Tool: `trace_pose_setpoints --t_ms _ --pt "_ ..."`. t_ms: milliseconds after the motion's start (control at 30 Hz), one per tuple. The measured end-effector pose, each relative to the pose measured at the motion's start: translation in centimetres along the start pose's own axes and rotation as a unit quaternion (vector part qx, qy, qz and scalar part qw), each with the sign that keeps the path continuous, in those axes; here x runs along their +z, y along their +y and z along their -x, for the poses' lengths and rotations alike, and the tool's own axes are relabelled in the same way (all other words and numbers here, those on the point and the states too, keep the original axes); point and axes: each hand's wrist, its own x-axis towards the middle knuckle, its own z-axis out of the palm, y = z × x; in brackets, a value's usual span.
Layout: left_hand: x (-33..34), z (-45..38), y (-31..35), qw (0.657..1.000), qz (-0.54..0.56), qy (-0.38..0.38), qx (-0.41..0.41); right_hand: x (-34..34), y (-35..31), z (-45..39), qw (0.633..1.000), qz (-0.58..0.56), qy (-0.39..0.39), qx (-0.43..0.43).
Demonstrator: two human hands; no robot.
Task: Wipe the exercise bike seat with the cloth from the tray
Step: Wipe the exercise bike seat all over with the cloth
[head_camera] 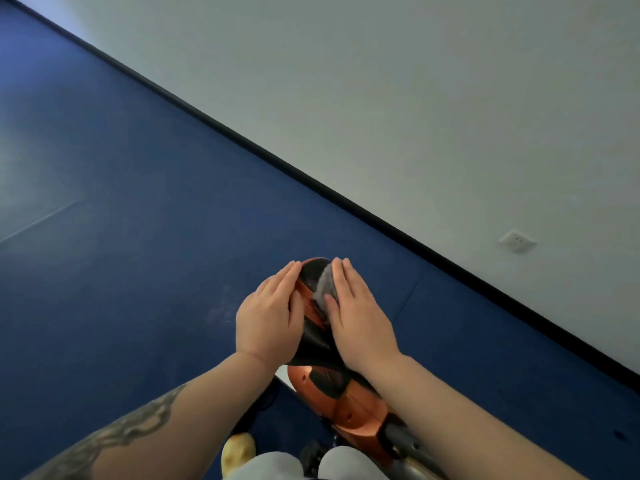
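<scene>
The black and orange exercise bike seat (313,336) sits in the lower middle of the head view. My left hand (268,315) lies flat on the seat's left side, fingers together. A grey cloth (325,285) shows on the seat's far right part, pressed down under my right hand (360,318), which lies flat over it. Most of the cloth is hidden under that hand. The tray is not in view.
The orange bike body (346,403) and a grey post (403,441) run toward the lower right. Blue floor (138,237) surrounds the bike. A white wall (415,98) with a black skirting and a socket (517,241) stands to the right. My knees (273,467) are at the bottom edge.
</scene>
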Motion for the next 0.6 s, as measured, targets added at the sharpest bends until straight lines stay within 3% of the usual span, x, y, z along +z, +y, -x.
trace_pose_setpoints --t_ms 233,467,600 --pt "-0.1 0.2 -0.2 1.0 0.002 0.004 0.002 0.1 1.5 2.1 0.994 0.045 -0.026 -0.091" --pt "0.4 -0.1 -0.3 0.999 0.0 0.007 -0.035 -0.3 0.0 -2.2 0.998 -0.033 -0.045 -0.028" --pt "0.4 0.0 -0.4 0.997 -0.003 -0.019 -0.071 -0.3 0.9 0.3 0.992 0.034 -0.027 -0.121"
